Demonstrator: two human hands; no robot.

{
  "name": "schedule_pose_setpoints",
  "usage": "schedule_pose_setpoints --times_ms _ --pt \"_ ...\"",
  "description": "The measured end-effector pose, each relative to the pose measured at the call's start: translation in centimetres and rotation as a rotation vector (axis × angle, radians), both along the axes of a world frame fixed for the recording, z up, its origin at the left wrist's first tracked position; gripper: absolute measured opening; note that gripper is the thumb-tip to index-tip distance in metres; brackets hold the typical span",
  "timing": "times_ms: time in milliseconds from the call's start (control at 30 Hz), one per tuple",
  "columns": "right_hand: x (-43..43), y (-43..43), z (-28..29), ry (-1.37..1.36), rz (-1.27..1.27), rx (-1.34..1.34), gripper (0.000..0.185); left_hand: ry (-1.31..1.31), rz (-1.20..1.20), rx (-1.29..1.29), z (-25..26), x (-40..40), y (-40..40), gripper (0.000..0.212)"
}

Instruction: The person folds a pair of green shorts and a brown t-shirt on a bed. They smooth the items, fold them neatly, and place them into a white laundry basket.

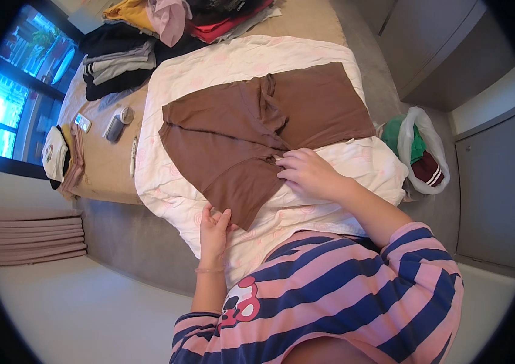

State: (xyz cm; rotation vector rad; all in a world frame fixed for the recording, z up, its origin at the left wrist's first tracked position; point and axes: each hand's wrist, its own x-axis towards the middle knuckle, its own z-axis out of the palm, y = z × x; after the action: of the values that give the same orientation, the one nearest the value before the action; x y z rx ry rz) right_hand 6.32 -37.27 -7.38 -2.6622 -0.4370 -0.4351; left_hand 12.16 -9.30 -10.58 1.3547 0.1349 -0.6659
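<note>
A brown cloth garment (pixel 221 132) lies spread out before me, with a bunched fold near its upper middle and a dark crease across its left part. It rests on a white blanket (pixel 184 182) with a pale pink print. My left hand (pixel 215 225) holds the garment's lower left edge between thumb and fingers. On the near side, by a seam, my right hand (pixel 309 173) pinches the cloth with bent fingertips. Part of that fingertip grip is hidden by the hand itself.
Folded clothes (pixel 118 63) are piled at the back left, beside more garments (pixel 168 18). A small stack (pixel 64 154), a grey handheld device (pixel 115 127) and a white strip-shaped object (pixel 133 157) lie left. A plastic bag (pixel 441 182) of clothes stands right.
</note>
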Motion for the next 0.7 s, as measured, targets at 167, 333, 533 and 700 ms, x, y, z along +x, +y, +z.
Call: schedule_pose_setpoints --times_ms 167,333,533,700 --pt "0.0 -0.6 0.1 -0.071 -0.175 0.239 0.007 0.215 0.177 -0.134 0.5 1.9 -0.2 0.043" --pt "0.2 0.9 -0.8 -0.050 -0.039 0.175 0.009 0.271 0.149 -0.151 -0.1 2.8 -0.1 0.043" --pt "1.9 -2.1 -1.0 0.083 -0.417 0.675 0.016 -0.604 0.185 0.518 1.5 2.6 -1.1 0.042" --pt "8.5 -4.7 -2.3 0.025 -0.718 0.600 0.037 -1.393 -0.370 0.811 2.6 4.2 -3.7 0.052"
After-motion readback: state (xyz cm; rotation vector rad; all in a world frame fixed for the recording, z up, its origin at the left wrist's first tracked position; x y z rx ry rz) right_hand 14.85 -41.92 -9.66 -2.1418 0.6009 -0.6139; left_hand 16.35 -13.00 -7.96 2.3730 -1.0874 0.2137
